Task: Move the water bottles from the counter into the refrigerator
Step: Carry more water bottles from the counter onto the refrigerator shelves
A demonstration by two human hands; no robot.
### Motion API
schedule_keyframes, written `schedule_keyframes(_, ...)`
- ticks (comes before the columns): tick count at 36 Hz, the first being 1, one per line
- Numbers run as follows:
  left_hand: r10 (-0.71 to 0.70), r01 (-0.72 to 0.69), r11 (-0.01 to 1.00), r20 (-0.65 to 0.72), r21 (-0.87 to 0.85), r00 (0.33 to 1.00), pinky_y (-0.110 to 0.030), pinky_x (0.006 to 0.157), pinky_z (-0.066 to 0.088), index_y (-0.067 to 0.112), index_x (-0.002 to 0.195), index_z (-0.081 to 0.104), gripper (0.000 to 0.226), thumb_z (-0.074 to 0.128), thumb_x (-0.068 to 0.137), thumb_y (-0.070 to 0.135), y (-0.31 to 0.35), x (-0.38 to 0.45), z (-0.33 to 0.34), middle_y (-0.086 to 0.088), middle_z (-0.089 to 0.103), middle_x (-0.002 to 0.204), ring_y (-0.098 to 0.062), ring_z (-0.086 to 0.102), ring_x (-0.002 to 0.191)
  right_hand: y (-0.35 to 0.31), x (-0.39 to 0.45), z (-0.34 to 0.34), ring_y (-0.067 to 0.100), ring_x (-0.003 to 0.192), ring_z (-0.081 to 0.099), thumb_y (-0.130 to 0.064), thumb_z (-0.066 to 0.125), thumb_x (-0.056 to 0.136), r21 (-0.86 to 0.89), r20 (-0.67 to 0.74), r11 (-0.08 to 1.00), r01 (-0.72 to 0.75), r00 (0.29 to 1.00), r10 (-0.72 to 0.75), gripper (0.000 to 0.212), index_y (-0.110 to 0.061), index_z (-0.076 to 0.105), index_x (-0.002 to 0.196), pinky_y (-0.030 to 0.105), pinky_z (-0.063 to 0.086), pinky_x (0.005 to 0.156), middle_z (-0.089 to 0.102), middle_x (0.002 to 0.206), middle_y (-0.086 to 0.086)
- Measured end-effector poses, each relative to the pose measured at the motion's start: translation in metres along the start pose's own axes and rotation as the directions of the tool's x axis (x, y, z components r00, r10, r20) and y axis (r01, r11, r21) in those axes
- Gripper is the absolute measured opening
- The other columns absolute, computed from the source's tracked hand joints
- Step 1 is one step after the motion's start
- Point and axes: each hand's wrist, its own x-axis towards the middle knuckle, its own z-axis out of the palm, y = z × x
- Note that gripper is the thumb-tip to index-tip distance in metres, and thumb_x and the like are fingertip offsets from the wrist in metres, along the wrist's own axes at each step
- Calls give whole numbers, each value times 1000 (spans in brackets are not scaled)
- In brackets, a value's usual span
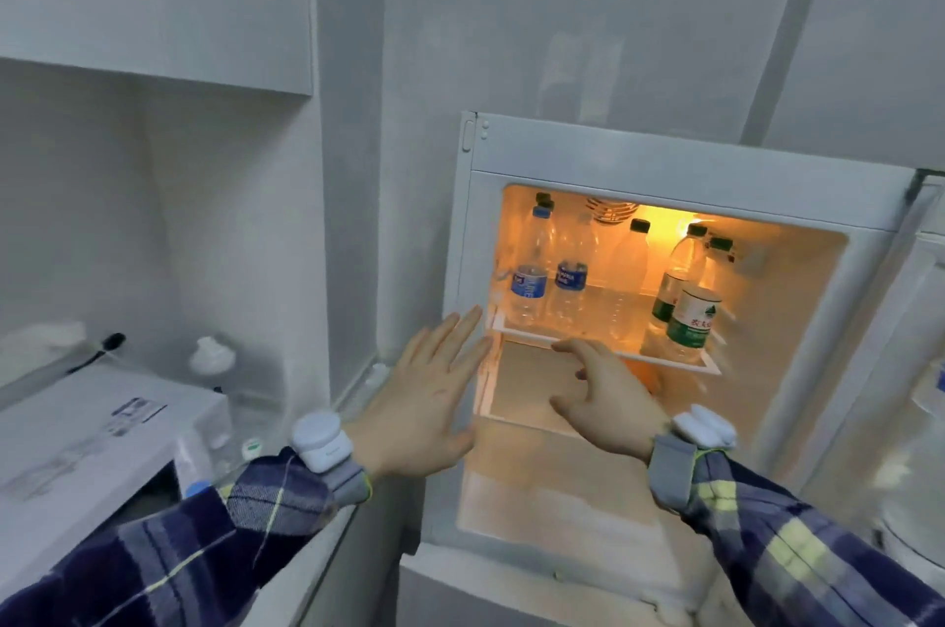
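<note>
Pale grey glossy cabinet panels fill the view, with a round ceiling lamp mirrored in the panel above a small white built-in refrigerator (665, 161) whose door stands open and whose inside glows orange.

On the refrigerator's upper white-framed glass shelf (603, 345) stand several clear plastic water bottles. Two blue-labelled water bottles (529, 289) stand at the left end, one behind and beside the other. An unlabelled clear bottle (629, 289) stands near the middle. Two green-labelled water bottles (690, 314) stand at the right end, close together, the nearer one tilted toward the camera. All carry dark caps. The compartment below the shelf looks bare as far as it shows.

Both hands hover in front of the open refrigerator and hold nothing. The left hand (424, 401) has its fingers straight and spread, fingertips near the left edge of the shelf; its grip is open. The right hand (608, 401) has its fingers loosely bent, just below the shelf's front rim; its grip is open too. Each wrist bears a small white device on a grey strap, above a dark blue plaid sleeve with yellow lines.

To the left, a pale counter (286, 422) carries a white cardboard box (102, 442) with a printed label.
</note>
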Motion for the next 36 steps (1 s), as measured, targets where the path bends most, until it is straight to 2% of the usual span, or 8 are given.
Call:
schedule_keyframes(4, -153, 157, 987, 92, -32, 984, -37, 128, -6, 25, 165, 5, 99, 58, 86, 52, -20, -64, 7, 1, -21, 171, -22, -12, 159, -35, -10, 26, 15, 131, 50, -33, 71, 88, 18, 65, 996, 86, 994, -87, 65, -30, 42, 146, 30, 42, 107, 42, 150, -8)
schedule_keyframes(9, -310, 326, 940, 151, -97, 939, -28, 124, -13, 29, 164, 1, 93, 56, 92, 46, -33, -138, 3, 10, -30, 165, -9, -26, 153, -81, -16, 58, 11, 135, 47, -37, 68, 90, 53, 141, 981, 189, 971, -195, 63, -35, 39, 147, 24, 36, 104, 37, 154, -13)
schedule_keyframes(14, -470, 488, 868, 163, -94, 868, -28, 124, -8, 33, 164, 5, 90, 56, 92, 50, -56, -210, -13, 13, -22, 169, -11, -20, 156, -141, -18, 91, 13, 136, 45, -41, 66, 92, 108, 234, 947, 304, 918, -321, 62, -35, 37, 147, 25, 37, 108, 35, 152, -14)
schedule_keyframes(17, -529, 548, 832, 174, -83, 830, -23, 119, -10, 35, 163, 9, 89, 57, 90, 50, -68, -246, -20, 17, -19, 168, -6, -19, 154, -174, -22, 107, 13, 137, 43, -42, 65, 93, 143, 276, 922, 360, 880, -386, 62, -35, 37, 147, 27, 37, 112, 36, 151, -15)
schedule_keyframes(20, -593, 614, 786, 188, -74, 783, -22, 121, -7, 38, 163, 9, 90, 57, 88, 53, -81, -281, -25, 15, -13, 170, -10, -12, 157, -204, -25, 126, 10, 134, 45, -44, 65, 91, 158, 303, 907, 390, 855, -420, 62, -37, 37, 146, 26, 39, 109, 38, 149, -17)
schedule_keyframes(27, -696, 722, 691, 236, -39, 679, -21, 119, -6, 34, 163, 11, 88, 55, 90, 54, -109, -363, -39, 13, -11, 170, -13, -10, 158, -259, -40, 184, 6, 127, 49, -42, 67, 90, 216, 381, 901, 377, 817, -434, 60, -36, 41, 143, 16, 34, 95, 41, 146, -18)
schedule_keyframes(32, -715, 755, 654, 286, -52, 638, -24, 121, -4, 30, 164, 9, 89, 55, 92, 53, -121, -399, -32, 11, -13, 171, -13, -9, 158, -277, -54, 230, 8, 127, 50, -40, 69, 89, 248, 437, 910, 332, 800, -411, 61, -33, 43, 144, 18, 39, 101, 39, 147, -14)
schedule_keyframes(36, -709, 766, 639, 334, -70, 621, -24, 122, 1, 31, 164, 10, 87, 57, 93, 50, -120, -421, -24, 10, -8, 171, -11, -3, 157, -286, -63, 264, 12, 130, 50, -40, 70, 88, 224, 504, 927, 302, 778, -375, 63, -32, 44, 144, 26, 42, 107, 40, 148, -12)
